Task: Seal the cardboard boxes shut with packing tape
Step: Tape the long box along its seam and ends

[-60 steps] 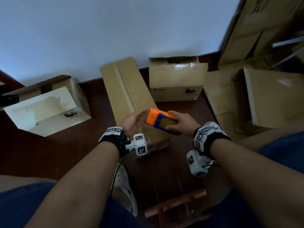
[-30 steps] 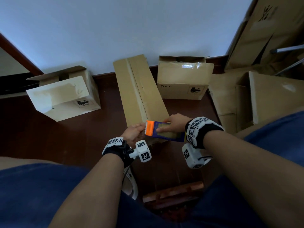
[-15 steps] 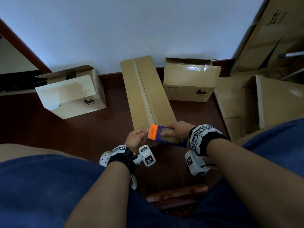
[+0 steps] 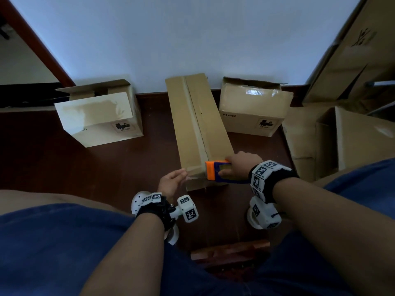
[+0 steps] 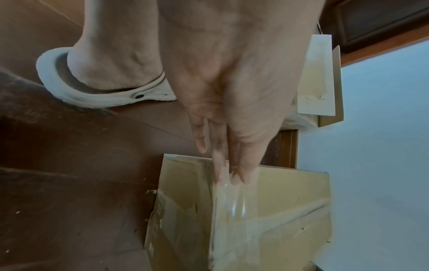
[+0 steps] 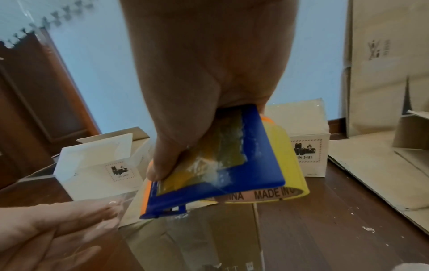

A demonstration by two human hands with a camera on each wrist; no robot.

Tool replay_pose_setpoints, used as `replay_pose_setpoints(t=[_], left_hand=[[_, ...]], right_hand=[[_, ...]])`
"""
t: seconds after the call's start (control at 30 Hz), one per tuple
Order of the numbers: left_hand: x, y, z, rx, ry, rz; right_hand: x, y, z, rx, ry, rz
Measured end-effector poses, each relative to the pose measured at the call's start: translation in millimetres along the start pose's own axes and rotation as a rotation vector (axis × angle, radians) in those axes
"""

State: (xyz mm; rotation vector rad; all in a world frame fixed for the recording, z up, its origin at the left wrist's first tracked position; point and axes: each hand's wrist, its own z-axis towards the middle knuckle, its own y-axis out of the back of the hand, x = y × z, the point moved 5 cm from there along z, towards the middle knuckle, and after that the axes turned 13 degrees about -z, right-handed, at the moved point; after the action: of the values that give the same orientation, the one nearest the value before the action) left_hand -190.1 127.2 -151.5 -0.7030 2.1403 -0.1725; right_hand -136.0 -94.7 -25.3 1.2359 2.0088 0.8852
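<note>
1. One long cardboard box [image 4: 198,129] lies on the dark wooden floor [image 4: 53,163], its far end at the wall; a tape dispenser [image 4: 220,170], blue with an orange edge, sits on its near end.
2. The right hand [image 4: 241,162] grips the dispenser, fingers curled round its blue frame; the left hand [image 4: 171,184], fingers straight, holds a clear strip of tape [image 4: 193,174] stretched from the dispenser across the box's near end.
3. Two smaller boxes flank the long one: a pale box [image 4: 96,116] to the left, flaps raised, and a box printed PICO [image 4: 254,107] to the right; flattened cardboard [image 4: 350,60] leans at far right.
4. Only the right wrist view shows the yellow tape roll [image 6: 287,165], its core printed MADE IN; only the left wrist view shows the fingertips [image 5: 232,174] lying on the tape, and a white clog [image 5: 99,95].
</note>
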Motion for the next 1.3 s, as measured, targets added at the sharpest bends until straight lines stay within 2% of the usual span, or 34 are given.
replay_pose_setpoints(t=[0.23,0.47,1.0,1.3], left_hand=[[8.9,12.5,-4.1,-0.062,-0.123,0.176],[-2.3,8.3,-11.8,-0.109,-0.33,0.441],[8.6,14.7,-5.8,-0.181,-0.352,0.425],[27.1,24.4,13.6,-0.169,-0.235,0.163]], right_hand=[[21.1,-3.8,6.7,-0.021,-0.004,-0.062],[26.3,-5.4,11.0,-0.062,-0.028,-0.095],[38.5,-9.8,24.3,-0.043,-0.057,-0.089],[44.0,-9.0,32.8,-0.027,-0.043,-0.126]])
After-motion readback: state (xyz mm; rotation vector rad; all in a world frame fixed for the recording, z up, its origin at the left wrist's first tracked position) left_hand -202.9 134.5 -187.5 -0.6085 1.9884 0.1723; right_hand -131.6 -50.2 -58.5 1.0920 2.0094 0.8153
